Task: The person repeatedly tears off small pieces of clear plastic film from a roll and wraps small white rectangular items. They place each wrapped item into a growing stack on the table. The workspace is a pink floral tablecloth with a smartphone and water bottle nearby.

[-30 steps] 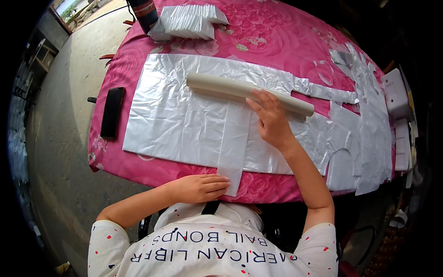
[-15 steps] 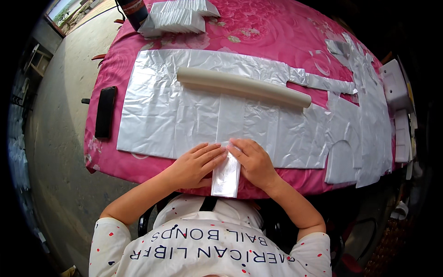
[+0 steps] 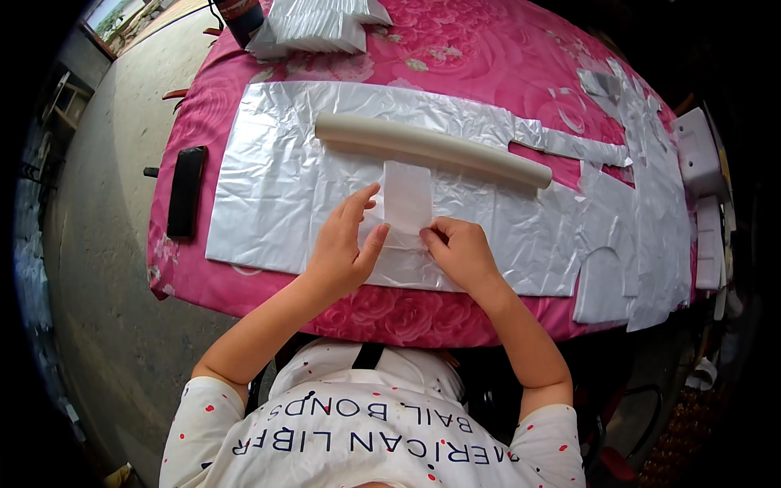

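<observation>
A stack of thin silvery-white plastic bags (image 3: 268, 187) lies flat across the table, cut-out handles toward the right. On it rests a narrow folded plastic bag (image 3: 407, 195), flat and whitish, pointing away from me. My right hand (image 3: 460, 248) pinches the folded bag at its near right corner. Beside its left edge is my left hand (image 3: 342, 240), fingers and thumb apart, holding nothing. Just beyond the folded bag, a long pale beige tube (image 3: 431, 148) lies slantwise over the stack.
Several folded bags (image 3: 313, 28) are piled at the far left, next to a dark cylindrical container (image 3: 238, 20). A black phone (image 3: 187, 193) lies at the left edge of the pink floral tablecloth (image 3: 407, 313). Loose plastic scraps (image 3: 655, 228) and white plastic boxes (image 3: 698, 150) are at the right.
The folded bag has moved from the table's near edge up onto the stack, near the tube. My left hand has lifted off it and opened; my right hand now grips its corner.
</observation>
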Motion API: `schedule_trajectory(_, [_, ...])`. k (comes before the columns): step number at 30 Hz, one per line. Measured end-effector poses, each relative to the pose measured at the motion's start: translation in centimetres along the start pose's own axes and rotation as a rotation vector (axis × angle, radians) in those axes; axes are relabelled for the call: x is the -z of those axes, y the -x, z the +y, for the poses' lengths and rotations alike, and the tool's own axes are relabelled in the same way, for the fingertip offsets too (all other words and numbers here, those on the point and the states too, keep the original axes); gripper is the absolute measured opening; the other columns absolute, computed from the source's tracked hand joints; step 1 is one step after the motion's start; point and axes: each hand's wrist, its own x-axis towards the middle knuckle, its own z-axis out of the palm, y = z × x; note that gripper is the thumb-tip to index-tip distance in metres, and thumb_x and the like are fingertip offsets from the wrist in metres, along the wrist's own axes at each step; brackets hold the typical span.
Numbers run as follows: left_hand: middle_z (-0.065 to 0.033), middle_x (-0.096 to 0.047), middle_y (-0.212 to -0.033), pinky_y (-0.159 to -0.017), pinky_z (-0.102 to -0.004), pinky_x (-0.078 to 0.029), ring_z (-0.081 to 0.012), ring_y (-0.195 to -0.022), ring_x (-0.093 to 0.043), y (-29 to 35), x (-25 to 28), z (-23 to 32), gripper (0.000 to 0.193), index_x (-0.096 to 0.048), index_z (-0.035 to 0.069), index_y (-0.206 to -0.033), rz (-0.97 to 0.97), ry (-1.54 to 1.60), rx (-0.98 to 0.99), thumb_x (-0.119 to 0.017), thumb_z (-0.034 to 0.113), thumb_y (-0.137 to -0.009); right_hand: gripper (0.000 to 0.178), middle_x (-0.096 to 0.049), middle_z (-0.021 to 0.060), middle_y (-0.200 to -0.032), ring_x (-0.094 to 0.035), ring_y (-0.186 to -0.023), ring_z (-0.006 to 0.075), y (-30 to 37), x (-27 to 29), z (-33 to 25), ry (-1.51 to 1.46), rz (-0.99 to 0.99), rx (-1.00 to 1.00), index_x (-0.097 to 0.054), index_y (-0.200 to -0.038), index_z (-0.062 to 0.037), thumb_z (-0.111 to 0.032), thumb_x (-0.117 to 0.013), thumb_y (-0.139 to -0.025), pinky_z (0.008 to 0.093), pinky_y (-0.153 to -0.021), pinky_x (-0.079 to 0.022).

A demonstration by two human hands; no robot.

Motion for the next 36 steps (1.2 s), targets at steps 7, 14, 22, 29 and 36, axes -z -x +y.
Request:
schedule_trajectory(7, [-0.0224, -0.021, -0.145, -0.111, -0.0432, -0.014, -0.0334, -0.136, -0.017, 1.5, -3.1, -1.8, 0.076, -0.022, -0.008, -0.137, -0.28, -0.763, -0.253, -0.05, 0.041, -0.085, 0.017, -0.06, 0.0064, -0.059, -0.056, -0.054, 0.0115, -1.7, 0.2, 0.4, -0.007, -0.093, -0.189, -0.062, -0.08, 0.0016, -0.015, -0.064, -0.079, 0.0253, -0.053, -0.044])
schedule_trajectory(14, [-0.0214, -0.032, -0.139, -0.107, -0.0416, -0.023, -0.0327, -0.131, -0.029, 1.1, -2.7, -2.0, 0.067, -0.034, -0.007, -0.132, -0.217, -0.739, -0.298, -0.058, 0.028, -0.08, 0.051, -0.058, 0.0139, -0.113, -0.054, -0.103, 0.0277, 0.0, -0.4, 0.4, 0.476, 0.259, 0.424, -0.056, -0.113, -0.0027, -0.019, -0.074, -0.068, 0.039, -0.089, -0.042])
schedule_trajectory(22, [-0.0165, -0.051, -0.125, -0.094, -0.0388, -0.039, -0.029, -0.115, -0.048, -0.9, -2.3, -1.6, 0.052, -0.047, -0.004, -0.121, -0.113, -0.688, -0.323, -0.058, 0.008, -0.072, 0.046, -0.052, 0.0123, -0.126, -0.046, -0.119, 0.028, -2.8, 1.3, 2.7, 0.344, -0.069, 0.709, -0.055, -0.117, -0.0028, -0.002, -0.061, -0.072, 0.0377, -0.101, -0.037])
schedule_trajectory(29, [-0.0132, -0.055, -0.12, -0.089, -0.0375, -0.043, -0.026, -0.11, -0.053, 0.0, -1.2, -2.1, 0.046, -0.052, -0.001, -0.115, -0.272, -0.728, -0.455, -0.062, 0.009, -0.072, 0.033, -0.063, 0.0078, -0.104, -0.057, -0.1, 0.0264, -2.6, 1.0, 2.8, 0.222, -0.031, 0.751, -0.064, -0.098, -0.0045, 0.004, -0.059, -0.066, 0.036, -0.088, -0.045])
schedule_trajectory(36, [-0.0103, -0.058, -0.117, -0.088, -0.0372, -0.043, -0.025, -0.107, -0.055, 2.9, 0.1, -2.0, 0.053, -0.051, 0.003, -0.119, -0.28, -0.567, -0.474, -0.065, 0.008, -0.068, 0.028, -0.065, 0.0038, -0.096, -0.059, -0.09, 0.0231, 0.5, -0.4, 2.4, 0.19, -0.033, 0.801, -0.067, -0.093, -0.0075, 0.0, -0.065, -0.066, 0.0327, -0.077, -0.048])
